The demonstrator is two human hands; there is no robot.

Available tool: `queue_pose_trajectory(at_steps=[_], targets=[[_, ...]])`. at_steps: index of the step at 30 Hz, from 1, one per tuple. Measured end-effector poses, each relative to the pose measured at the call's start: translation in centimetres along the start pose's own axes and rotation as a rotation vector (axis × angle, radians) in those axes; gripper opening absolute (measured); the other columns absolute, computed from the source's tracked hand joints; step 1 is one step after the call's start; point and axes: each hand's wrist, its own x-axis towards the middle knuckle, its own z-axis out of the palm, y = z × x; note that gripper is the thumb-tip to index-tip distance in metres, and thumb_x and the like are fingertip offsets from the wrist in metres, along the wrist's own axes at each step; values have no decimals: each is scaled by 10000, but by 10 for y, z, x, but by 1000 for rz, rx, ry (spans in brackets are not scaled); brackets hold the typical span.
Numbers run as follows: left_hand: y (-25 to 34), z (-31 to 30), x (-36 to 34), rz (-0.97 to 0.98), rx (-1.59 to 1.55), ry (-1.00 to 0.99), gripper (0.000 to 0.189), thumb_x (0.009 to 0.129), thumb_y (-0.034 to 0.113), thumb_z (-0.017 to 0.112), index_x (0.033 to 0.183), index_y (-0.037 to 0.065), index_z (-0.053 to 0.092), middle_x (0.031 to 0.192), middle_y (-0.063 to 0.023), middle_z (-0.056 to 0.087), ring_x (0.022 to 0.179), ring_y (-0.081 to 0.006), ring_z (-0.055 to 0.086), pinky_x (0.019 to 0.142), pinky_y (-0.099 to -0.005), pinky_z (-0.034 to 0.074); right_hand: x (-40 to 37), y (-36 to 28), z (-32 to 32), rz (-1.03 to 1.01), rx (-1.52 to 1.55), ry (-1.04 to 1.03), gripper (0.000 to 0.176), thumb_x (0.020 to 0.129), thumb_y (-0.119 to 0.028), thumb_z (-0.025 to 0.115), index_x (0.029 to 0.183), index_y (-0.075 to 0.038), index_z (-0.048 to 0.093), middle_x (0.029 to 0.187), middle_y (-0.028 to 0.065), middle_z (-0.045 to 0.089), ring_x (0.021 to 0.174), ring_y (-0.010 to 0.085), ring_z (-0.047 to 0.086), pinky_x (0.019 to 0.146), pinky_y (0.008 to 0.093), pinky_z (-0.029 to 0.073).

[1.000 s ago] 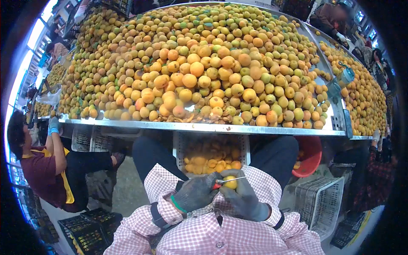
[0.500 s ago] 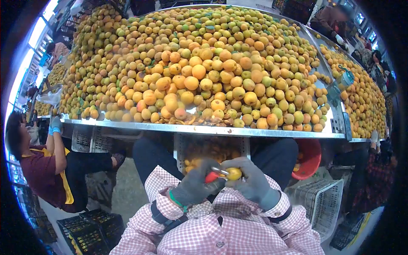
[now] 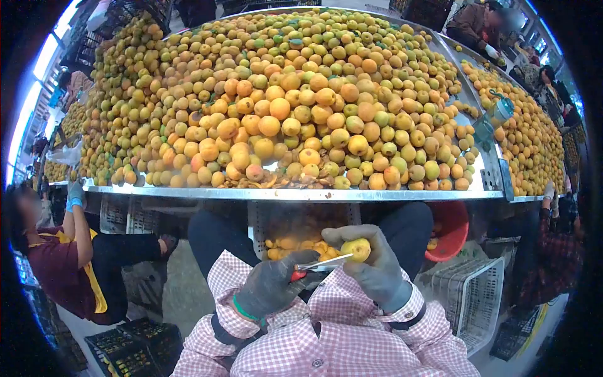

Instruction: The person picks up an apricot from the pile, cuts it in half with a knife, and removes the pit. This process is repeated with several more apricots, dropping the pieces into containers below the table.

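Left hand (image 3: 270, 290): gloved, fingers clenched round a knife (image 3: 323, 264); only a bit of its red handle peeks out.
Right hand (image 3: 370, 267): gloved fingers grasping a yellow fruit (image 3: 360, 249), blade tip touching it, underside hidden.
Fruit's place: over the lap, just below the bench (image 3: 301, 195) rim.
Crate (image 3: 257, 220): under the bench, contents mostly shadowed.
Pile (image 3: 282, 119): heaped on the bench, far edge cut off.

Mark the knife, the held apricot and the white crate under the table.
knife (image 3: 326, 261), head view, middle of the blade.
apricot (image 3: 360, 249), head view, exposed yellow skin between the fingers.
white crate (image 3: 254, 226), head view, its left wall.
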Motion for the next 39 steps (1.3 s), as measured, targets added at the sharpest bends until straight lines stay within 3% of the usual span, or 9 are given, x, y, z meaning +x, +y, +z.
queue_pose_trajectory(at_steps=[3,8,12,16,19,24,31,33,39], targets=[[2,0,-1,26,49,1,411,769,176,678,1154,116,549,837,-151,648,739,-326,649,622,-391,522,-3,-4,9,1,37,-94,466,787,-71,639,1191,-12,414,1214,155,492,1141,231,494,977,355,403],[8,-3,-2,-30,126,-21,407,734,141,702,1116,111,565,851,-157,657,762,-347,647,635,-395,527,-6,5,12,-34,30,-98,442,781,-4,620,1176,-1,420,1223,166,485,1146,241,495,981,365,403],[12,1,-1,-3,129,-17,389,769,171,658,1138,114,553,740,-151,634,652,-320,637,568,-412,505,-6,6,18,-62,75,-90,411,790,23,600,1163,0,427,1214,168,492,1130,233,507,967,354,415],[10,3,-3,-51,231,-9,373,783,201,647,1137,124,555,723,-146,633,641,-318,635,552,-413,499,-5,12,20,-132,-18,-82,394,804,12,583,1166,-3,426,1201,163,502,1103,222,519,964,350,417],[6,6,-1,-104,211,-25,397,782,235,660,1146,124,545,755,-154,638,687,-322,643,579,-419,503,-6,6,29,5,44,20,388,807,13,569,1167,-8,427,1193,155,509,1081,208,526,924,330,443],[11,12,6,-148,80,22,451,771,299,675,1150,109,522,803,-166,641,752,-337,641,621,-428,503,-1,24,28,-108,-69,84,385,809,4,551,1173,-12,426,1189,139,514,1026,185,545,835,266,473],[-6,23,11,-163,55,50,463,785,361,654,1146,107,515,796,-170,643,746,-348,638,629,-440,496,12,30,31,-85,-43,136,399,809,-32,577,1183,-10,437,1219,143,509,1082,179,516,902,289,442],[-7,20,10,-202,144,46,461,796,380,640,1136,94,516,783,-176,639,732,-355,635,615,-448,491,19,23,17,170,6,26,466,839,-127,624,1217,-3,381,1267,177,471,1174,254,489,930,360,462],[-21,41,7,-135,-6,18,478,840,416,577,1117,33,502,745,-206,623,682,-392,610,571,-473,474,25,35,21,19,-111,23,401,855,-203,616,1168,-3,465,1148,132,568,1070,187,535,936,307,428]])
